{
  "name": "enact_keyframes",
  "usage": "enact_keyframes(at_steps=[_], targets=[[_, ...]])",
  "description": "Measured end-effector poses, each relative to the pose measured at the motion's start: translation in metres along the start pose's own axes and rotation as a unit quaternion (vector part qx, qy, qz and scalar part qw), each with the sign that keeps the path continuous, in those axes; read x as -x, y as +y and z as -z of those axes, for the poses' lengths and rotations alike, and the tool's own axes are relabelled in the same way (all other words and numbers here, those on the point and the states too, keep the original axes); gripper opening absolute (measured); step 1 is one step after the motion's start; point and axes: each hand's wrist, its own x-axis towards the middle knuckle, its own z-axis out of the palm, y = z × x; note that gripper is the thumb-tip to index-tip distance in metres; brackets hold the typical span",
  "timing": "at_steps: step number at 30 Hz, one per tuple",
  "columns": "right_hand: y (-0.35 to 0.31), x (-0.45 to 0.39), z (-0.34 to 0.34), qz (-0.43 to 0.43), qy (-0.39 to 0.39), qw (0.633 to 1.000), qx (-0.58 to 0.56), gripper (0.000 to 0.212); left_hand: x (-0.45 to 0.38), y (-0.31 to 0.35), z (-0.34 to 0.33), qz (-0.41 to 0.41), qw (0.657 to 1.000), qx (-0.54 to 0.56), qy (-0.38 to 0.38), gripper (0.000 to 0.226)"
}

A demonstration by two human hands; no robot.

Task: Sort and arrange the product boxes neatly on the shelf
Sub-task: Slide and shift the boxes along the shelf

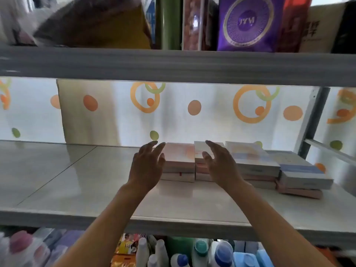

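1. Glossy white middle shelf point(77, 189) carried four low stacks of flat rectangular pale cardboard product boxes in a row toward its right-hand side, back near the curtain.
2. Leftmost stack, pinkish-white boxes point(180, 162), sat between the two hands; second stack of white boxes point(200, 151) touched it on the right.
3. Third stack, white boxes with a blue band point(254, 160), came next; fourth stack, white-and-blue boxes on a pink one point(304, 176), was skewed and sat nearer the shelf front.
4. Left hand point(147, 168) was at the left side of the leftmost stack, fingers point(159, 147) spread and open, gripping nothing; contact with the box side unclear.
5. Right hand point(221, 166) was in front of the second stack, fingers open and slightly curled, holding nothing.
6. Behind: white translucent curtain with orange rings and dots point(194, 107).
7. Upper shelf held a purple round-emblem box point(248, 22).
8. Below: plastic bottles with coloured caps point(200, 251).
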Motion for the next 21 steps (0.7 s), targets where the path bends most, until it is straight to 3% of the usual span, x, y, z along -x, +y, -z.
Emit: enact_keyframes(at_steps=[3,5,9,12,21], targets=[[-0.009,-0.010,-0.002,-0.029,-0.012,0.999,0.002,0.033,-0.011,-0.007,-0.007,0.053,0.998,0.018,0.007,0.033],[-0.017,-0.013,-0.004,-0.056,-0.018,0.998,-0.019,0.027,-0.018,-0.009,-0.012,0.077,0.996,-0.006,-0.046,0.032],[-0.020,-0.019,-0.016,-0.122,-0.043,0.987,-0.100,0.043,-0.029,-0.006,-0.017,0.104,0.983,-0.035,-0.144,0.039],[-0.022,-0.018,-0.024,-0.146,-0.050,0.982,-0.112,0.048,-0.028,-0.001,-0.023,0.118,0.975,-0.052,-0.182,0.065],[-0.019,-0.006,-0.038,-0.185,-0.058,0.961,-0.200,0.027,-0.016,0.007,-0.028,0.192,0.972,0.042,-0.130,0.053]])
